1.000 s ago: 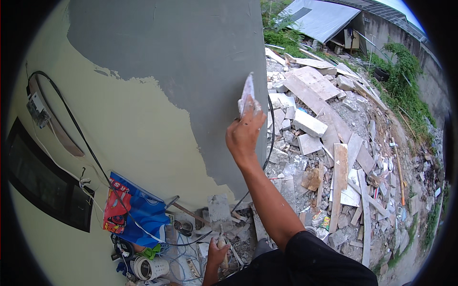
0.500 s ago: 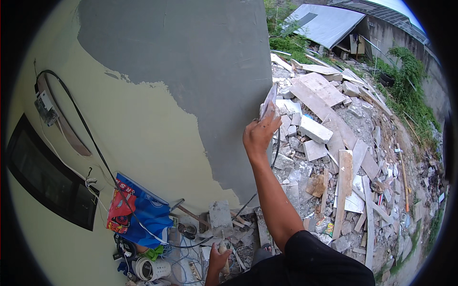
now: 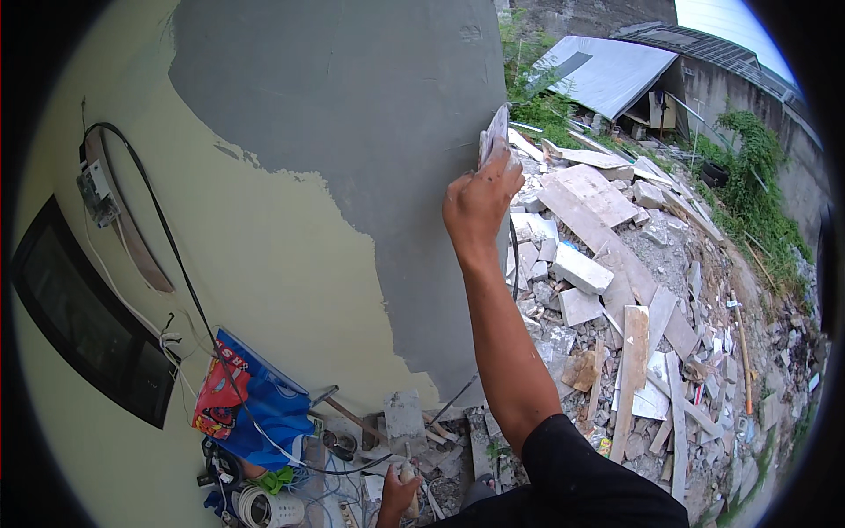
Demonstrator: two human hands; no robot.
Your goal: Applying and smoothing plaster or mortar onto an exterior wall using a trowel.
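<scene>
My right hand is raised at the outer edge of the wall, closed round a thin, flat whitish-grey piece. The piece stands upright against the wall's corner; its exact kind does not show. Grey coating covers this part of the wall, with a ragged border against the pale yellow-green paint. Low down, my left hand is closed near my body, with something narrow and tan at its fingers that I cannot make out.
Broken concrete, boards and rubble spread on the right. Lower left are a blue and red cloth, a white bucket and a hammer-like tool. A black cable hangs along the wall, above a dark-framed window.
My right hand has moved up along the wall's edge with the flat piece. My left hand has dropped slightly in the picture, and the view has shifted a little.
</scene>
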